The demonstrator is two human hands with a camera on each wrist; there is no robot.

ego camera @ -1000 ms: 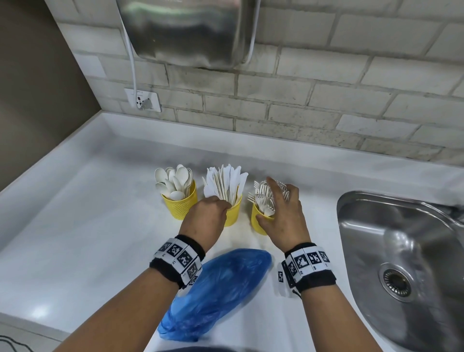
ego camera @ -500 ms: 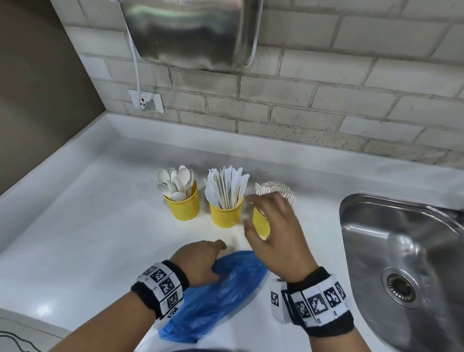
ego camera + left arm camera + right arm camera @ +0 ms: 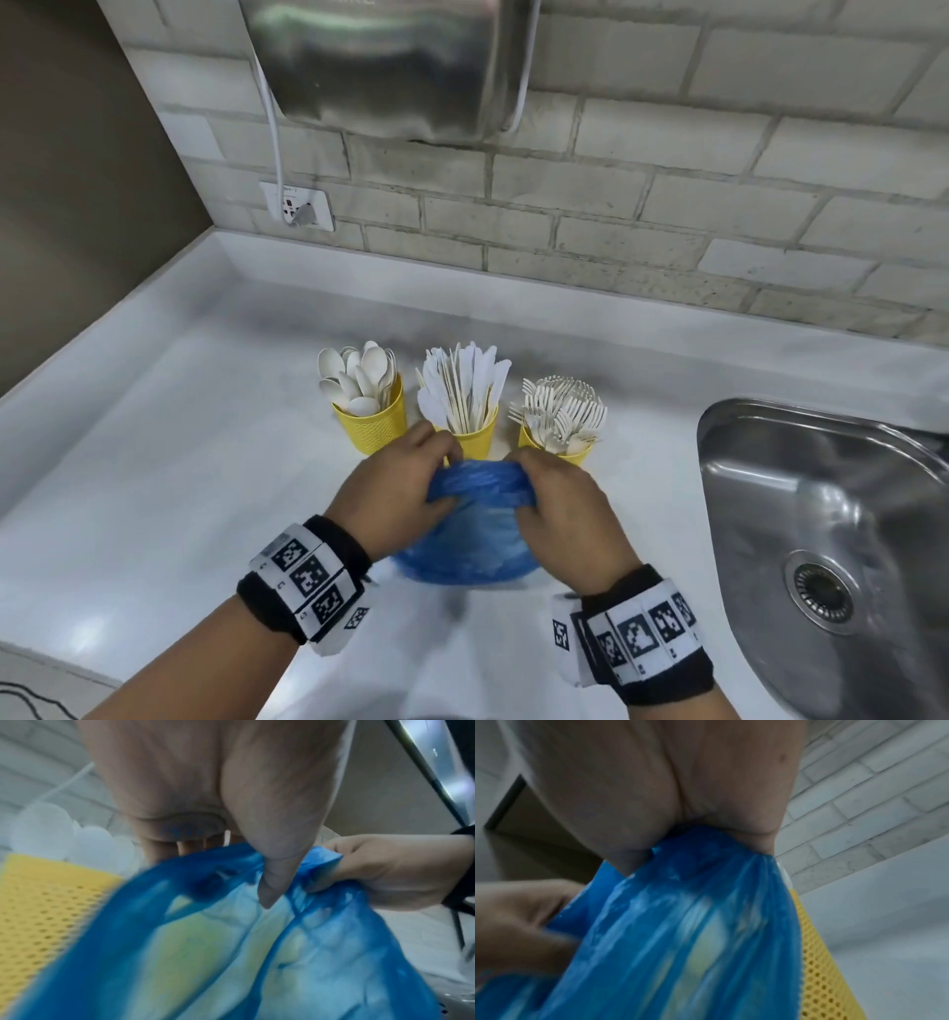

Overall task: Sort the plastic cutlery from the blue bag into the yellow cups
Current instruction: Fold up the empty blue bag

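My left hand [image 3: 395, 493] has its fingers and thumb curled round the left side of the blue bag's [image 3: 470, 545] top edge, pinching the thin plastic; the left wrist view shows my thumb [image 3: 272, 866] pressed down into a bunched fold. My right hand [image 3: 560, 506] grips the right side of the same edge, the plastic gathered in its curled fingers, as the right wrist view shows with the blue film [image 3: 680, 933] spilling out from under the palm [image 3: 659, 780]. Both hands hold the one bag between them, its top stretched from fist to fist and its body hanging down toward me over the white counter [image 3: 154, 462]. I cannot tell whether anything lies inside it.

Just behind the bag stand three yellow cups in a row. The left cup [image 3: 377, 424], behind and left of the bag, holds white spoons [image 3: 359, 377]. The middle cup [image 3: 475, 437], directly behind the bag's top edge, holds white knives [image 3: 462, 390]. The right cup [image 3: 557, 447], behind and right of the bag, holds white forks [image 3: 562, 411]. The pieces are too crowded to count.

Right of the bag, well apart, is one steel sink [image 3: 821, 539] with one drain [image 3: 821, 591]. Far behind the bag, a brick wall [image 3: 667, 205] carries one steel box [image 3: 390, 67] and one socket [image 3: 300, 205]. Each of my wrists wears one marked band [image 3: 308, 575].
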